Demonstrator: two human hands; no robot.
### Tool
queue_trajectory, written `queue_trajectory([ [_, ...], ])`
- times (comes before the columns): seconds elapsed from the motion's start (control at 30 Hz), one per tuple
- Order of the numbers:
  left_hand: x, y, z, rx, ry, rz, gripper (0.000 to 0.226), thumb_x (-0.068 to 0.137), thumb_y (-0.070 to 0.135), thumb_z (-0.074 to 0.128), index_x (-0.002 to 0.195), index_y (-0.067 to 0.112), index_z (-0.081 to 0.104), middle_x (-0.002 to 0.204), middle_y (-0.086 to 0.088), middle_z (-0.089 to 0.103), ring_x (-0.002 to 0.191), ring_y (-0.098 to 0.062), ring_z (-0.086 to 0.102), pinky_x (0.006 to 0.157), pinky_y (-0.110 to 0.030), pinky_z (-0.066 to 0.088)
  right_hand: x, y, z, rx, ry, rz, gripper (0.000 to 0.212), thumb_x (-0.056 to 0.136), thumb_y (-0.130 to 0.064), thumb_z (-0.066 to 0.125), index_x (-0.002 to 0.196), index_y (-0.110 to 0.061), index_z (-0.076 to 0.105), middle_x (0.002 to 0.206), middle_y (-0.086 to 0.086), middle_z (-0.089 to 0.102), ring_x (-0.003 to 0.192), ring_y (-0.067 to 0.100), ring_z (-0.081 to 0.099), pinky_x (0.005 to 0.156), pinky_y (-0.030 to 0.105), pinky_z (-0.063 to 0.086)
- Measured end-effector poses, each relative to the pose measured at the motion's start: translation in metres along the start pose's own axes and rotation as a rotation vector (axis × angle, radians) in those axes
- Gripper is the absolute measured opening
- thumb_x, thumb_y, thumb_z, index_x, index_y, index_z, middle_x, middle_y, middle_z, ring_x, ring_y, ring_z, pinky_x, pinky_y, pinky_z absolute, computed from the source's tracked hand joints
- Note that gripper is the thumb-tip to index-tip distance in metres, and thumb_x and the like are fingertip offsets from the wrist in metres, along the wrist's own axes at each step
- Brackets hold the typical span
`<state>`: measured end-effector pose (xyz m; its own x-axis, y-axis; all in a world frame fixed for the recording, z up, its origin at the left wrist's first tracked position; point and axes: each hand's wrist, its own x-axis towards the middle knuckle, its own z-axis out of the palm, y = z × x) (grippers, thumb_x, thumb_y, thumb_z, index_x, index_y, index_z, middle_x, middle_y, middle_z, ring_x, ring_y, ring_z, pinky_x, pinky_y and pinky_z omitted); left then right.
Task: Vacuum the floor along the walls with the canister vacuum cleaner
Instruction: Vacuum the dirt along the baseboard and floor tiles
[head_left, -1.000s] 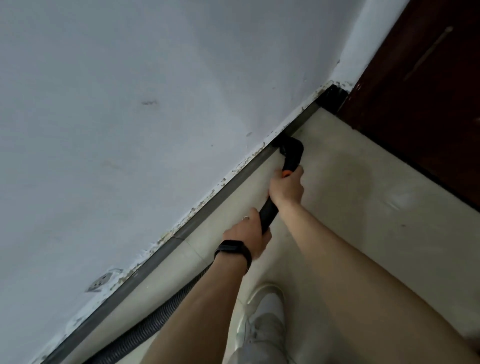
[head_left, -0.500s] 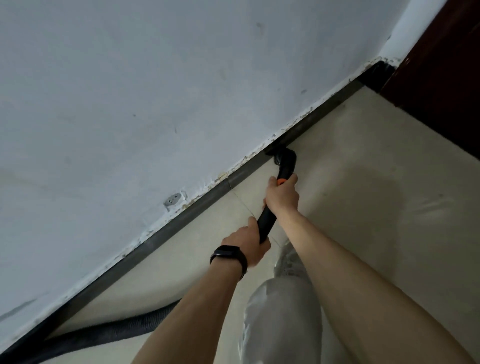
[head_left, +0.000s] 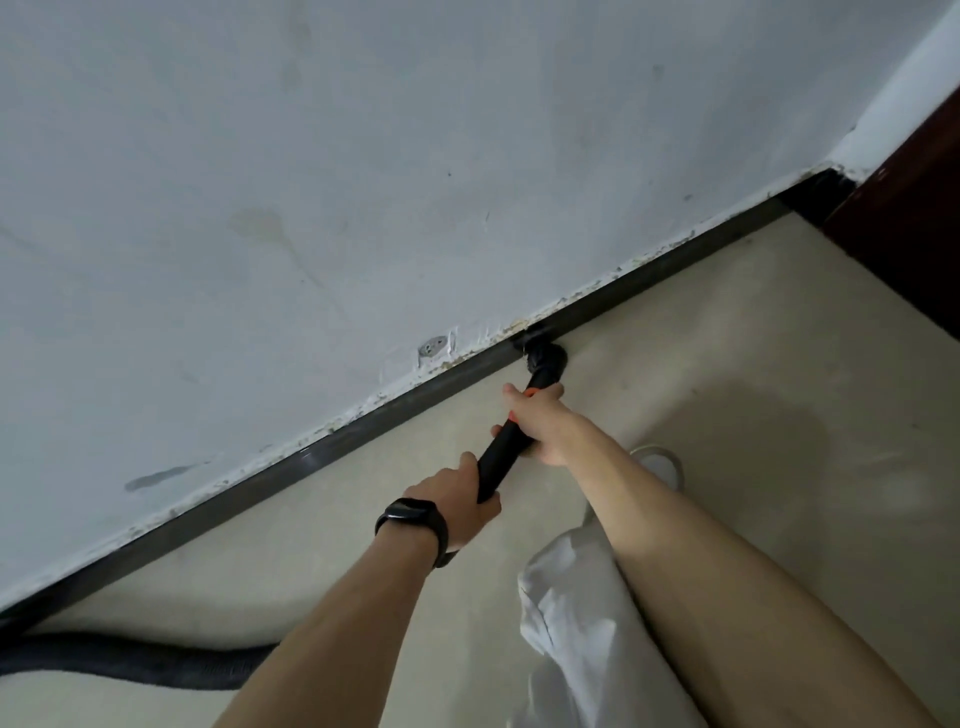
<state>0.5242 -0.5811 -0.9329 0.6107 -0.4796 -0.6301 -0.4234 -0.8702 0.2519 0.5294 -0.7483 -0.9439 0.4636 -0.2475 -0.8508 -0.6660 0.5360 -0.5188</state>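
Observation:
A black vacuum wand (head_left: 501, 457) with orange trim slants up towards the wall. Its round black nozzle (head_left: 543, 358) sits on the beige floor (head_left: 727, 364), right against the dark baseboard (head_left: 322, 457). My right hand (head_left: 540, 421) grips the wand's upper part near the orange trim. My left hand (head_left: 457, 499), with a black wristband, grips the wand lower down. The ribbed dark hose (head_left: 130, 665) trails along the floor at the lower left and passes under my left forearm. The canister itself is out of view.
A white scuffed wall (head_left: 363, 182) rises above the baseboard, with a small socket (head_left: 434, 347) low on it. A dark brown door or cabinet (head_left: 914, 228) closes the corner at the right. My light trouser leg (head_left: 576, 623) and white shoe (head_left: 657, 462) stand below the wand.
The nozzle has slid left along the baseboard, away from the dark corner and closer to the wall socket. Both hands keep their grip on the wand.

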Motion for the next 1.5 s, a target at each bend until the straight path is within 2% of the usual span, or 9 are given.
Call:
queue_trajectory([
  [0.1, -0.009, 0.002, -0.015, 0.072, 0.016, 0.016, 0.026, 0.083, 0.057, 0.044, 0.094, 0.034, 0.037, 0.073, 0.007, 0.059, 0.060, -0.014, 0.059, 0.049, -0.029, 0.038, -0.016, -0.008, -0.015, -0.032, -0.117, 0.085, 0.052, 0.100, -0.024, 0.067, 0.134, -0.013, 0.030, 0.119, 0.021, 0.058, 0.094, 0.033, 0.072, 0.070, 0.049, 0.064],
  [0.2, -0.017, 0.017, -0.033, 0.134, 0.019, 0.052, 0.023, 0.076, 0.057, 0.046, 0.086, 0.038, 0.036, 0.069, 0.009, 0.058, 0.057, -0.012, 0.057, 0.048, -0.027, 0.036, -0.036, -0.013, -0.041, -0.035, -0.176, 0.059, 0.046, 0.096, -0.016, 0.075, 0.130, -0.003, 0.047, 0.115, 0.023, 0.064, 0.098, 0.035, 0.071, 0.064, 0.046, 0.064],
  [0.47, 0.010, 0.129, -0.141, 0.152, 0.036, 0.116, 0.023, 0.075, 0.047, 0.059, 0.088, 0.036, 0.044, 0.075, 0.012, 0.057, 0.067, -0.011, 0.057, 0.061, -0.029, 0.047, -0.095, -0.098, -0.123, 0.449, -0.013, -0.066, 0.054, 0.094, -0.015, 0.076, 0.140, -0.005, 0.049, 0.125, 0.021, 0.065, 0.112, 0.035, 0.068, 0.086, 0.048, 0.061],
  [0.57, 0.001, 0.173, -0.173, 0.030, 0.007, 0.115, 0.023, 0.074, 0.046, 0.060, 0.092, 0.037, 0.049, 0.078, 0.009, 0.060, 0.069, -0.014, 0.060, 0.067, -0.034, 0.054, -0.126, -0.135, -0.137, 0.624, 0.039, -0.102, 0.044, 0.096, -0.015, 0.073, 0.135, -0.009, 0.052, 0.120, 0.019, 0.066, 0.106, 0.032, 0.071, 0.079, 0.046, 0.062],
  [0.73, -0.056, 0.243, -0.246, -0.050, 0.020, 0.179, 0.017, 0.077, 0.034, 0.063, 0.086, 0.036, 0.049, 0.073, 0.010, 0.058, 0.064, -0.007, 0.054, 0.052, -0.026, 0.036, -0.223, -0.198, -0.152, 0.914, 0.149, -0.175, 0.015, 0.092, -0.012, 0.069, 0.105, -0.011, 0.060, 0.080, 0.003, 0.060, 0.073, 0.020, 0.065, 0.072, 0.035, 0.054],
  [0.87, -0.129, 0.293, -0.319, -0.063, -0.108, 0.197, 0.016, 0.083, 0.033, 0.068, 0.094, 0.030, 0.056, 0.079, 0.008, 0.059, 0.072, -0.012, 0.056, 0.059, -0.029, 0.041, -0.335, -0.263, -0.152, 0.878, 0.224, -0.255, 0.013, 0.085, -0.007, 0.071, 0.086, -0.012, 0.059, 0.067, -0.001, 0.056, 0.059, 0.017, 0.058, 0.068, 0.032, 0.052],
  [1.0, -0.198, 0.330, -0.403, -0.078, -0.167, 0.180, 0.024, 0.081, 0.033, 0.074, 0.099, 0.025, 0.061, 0.089, 0.003, 0.065, 0.082, -0.018, 0.062, 0.076, -0.034, 0.053, -0.441, -0.324, -0.141, 0.735, 0.181, -0.340, 0.029, 0.075, -0.010, 0.079, 0.098, -0.008, 0.062, 0.077, 0.003, 0.063, 0.066, 0.018, 0.066, 0.072, 0.035, 0.053],
  [1.13, -0.269, 0.340, -0.453, -0.099, -0.209, 0.173, 0.024, 0.076, 0.034, 0.080, 0.090, 0.026, 0.062, 0.088, 0.002, 0.070, 0.084, -0.018, 0.067, 0.083, -0.036, 0.056, -0.526, -0.346, -0.119, 0.604, 0.189, -0.397, 0.019, 0.081, -0.008, 0.079, 0.093, -0.012, 0.065, 0.065, -0.002, 0.063, 0.058, 0.012, 0.063, 0.067, 0.030, 0.054],
  [1.5, -0.497, 0.246, -0.467, -0.257, 0.162, 0.002, 0.027, 0.077, 0.049, 0.073, 0.093, 0.033, 0.059, 0.087, 0.008, 0.066, 0.082, -0.016, 0.063, 0.076, -0.040, 0.056, -0.722, -0.296, 0.004, 0.259, -0.075, -0.641, 0.028, 0.070, -0.010, 0.074, 0.058, -0.029, 0.058, 0.058, 0.000, 0.052, 0.053, 0.018, 0.052, 0.059, 0.033, 0.046],
])
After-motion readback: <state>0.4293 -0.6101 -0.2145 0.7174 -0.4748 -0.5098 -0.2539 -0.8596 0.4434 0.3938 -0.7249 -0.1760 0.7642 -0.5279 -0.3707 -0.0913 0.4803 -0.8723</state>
